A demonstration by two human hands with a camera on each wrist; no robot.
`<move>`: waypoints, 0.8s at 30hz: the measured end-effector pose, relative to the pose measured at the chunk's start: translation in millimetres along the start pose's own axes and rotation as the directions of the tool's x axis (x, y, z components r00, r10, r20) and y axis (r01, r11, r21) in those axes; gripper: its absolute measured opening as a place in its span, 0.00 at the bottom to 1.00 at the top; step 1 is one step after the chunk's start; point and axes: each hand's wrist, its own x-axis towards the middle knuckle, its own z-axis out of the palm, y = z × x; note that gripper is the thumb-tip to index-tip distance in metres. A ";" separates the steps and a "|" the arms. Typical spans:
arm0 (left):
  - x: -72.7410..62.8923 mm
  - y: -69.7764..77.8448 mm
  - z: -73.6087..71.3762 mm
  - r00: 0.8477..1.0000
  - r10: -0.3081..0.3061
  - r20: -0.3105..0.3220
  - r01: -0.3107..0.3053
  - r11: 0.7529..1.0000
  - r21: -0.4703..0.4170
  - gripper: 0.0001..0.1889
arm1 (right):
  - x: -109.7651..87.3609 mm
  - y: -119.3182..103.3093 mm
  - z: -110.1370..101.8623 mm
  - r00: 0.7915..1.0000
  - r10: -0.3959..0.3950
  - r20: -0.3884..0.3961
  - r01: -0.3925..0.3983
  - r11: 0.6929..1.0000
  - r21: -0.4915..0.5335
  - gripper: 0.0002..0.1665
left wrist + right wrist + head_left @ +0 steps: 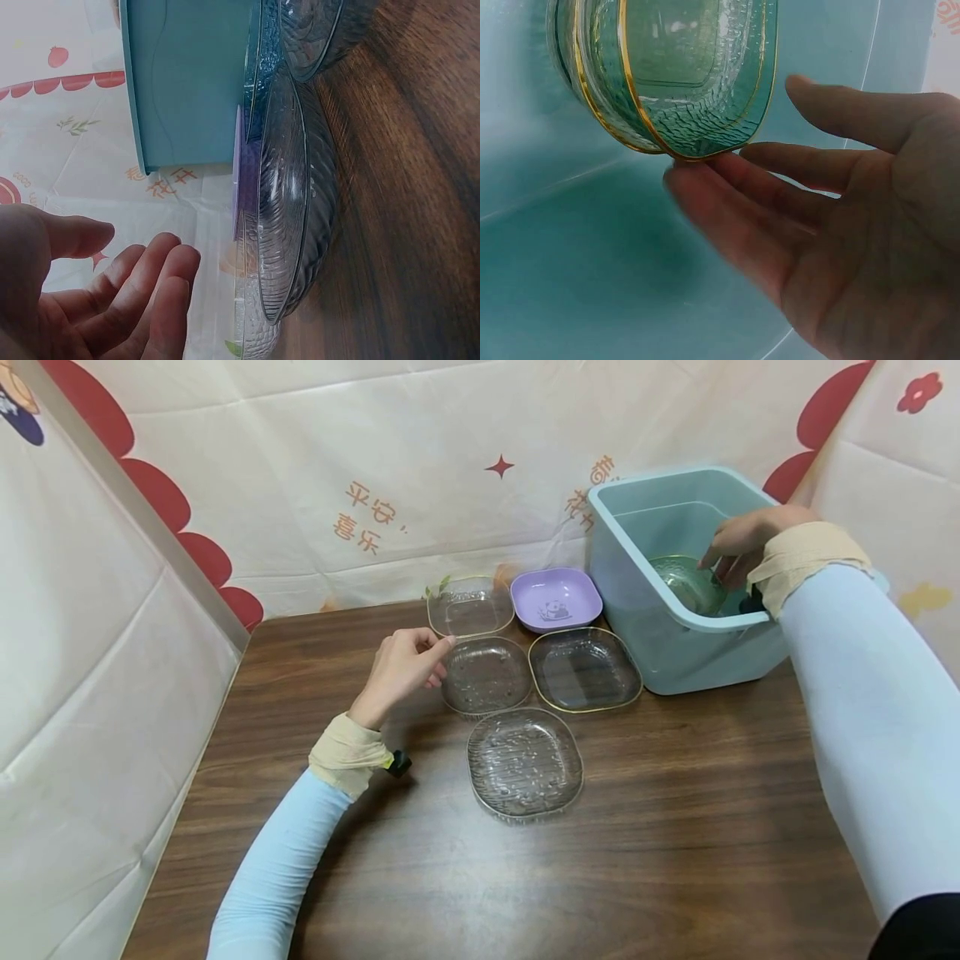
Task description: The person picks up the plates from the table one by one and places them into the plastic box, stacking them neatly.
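My right hand (pixel 750 543) reaches down into a light blue plastic bin (pixel 637 577). Its fairly straight fingers (pixel 735 225) meet the lower edge of a clear green dish (pixel 705 112) with a gold rim, while the thumb stands apart from it. Behind that green dish, more gold-rimmed clear dishes are nested in the right wrist view. Over the table, my left hand (pixel 408 664) hovers beside a clear ribbed dish (pixel 487 677), its fingers loosely bent and holding nothing. In the left wrist view a gap shows between thumb and fingers.
On the wooden table (pixel 675 827) sit a purple panda dish (pixel 557 600), a clear gold-rimmed dish (pixel 471 606) at the back, a dark clear gold-rimmed dish (pixel 585 668) and a clear textured dish (pixel 525 764) in front. A printed cloth (pixel 300 468) hangs behind.
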 end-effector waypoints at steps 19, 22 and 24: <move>0.7 -2.3 -1.9 1.000 0.032 0.002 -0.032 0.999 0.005 0.19 | -12.5 -1.6 1.4 0.998 0.054 -0.027 -0.055 0.998 -0.029 0.46; 1.1 -3.9 -2.3 0.999 0.043 0.004 -0.043 0.999 0.003 0.18 | -18.6 -3.8 -1.7 0.996 0.028 -0.089 -0.028 1.000 0.001 0.43; 1.0 -5.0 -2.2 0.999 0.048 0.006 -0.048 0.999 -0.006 0.17 | -22.7 -4.8 -4.9 0.987 0.000 -0.163 0.004 1.000 0.025 0.35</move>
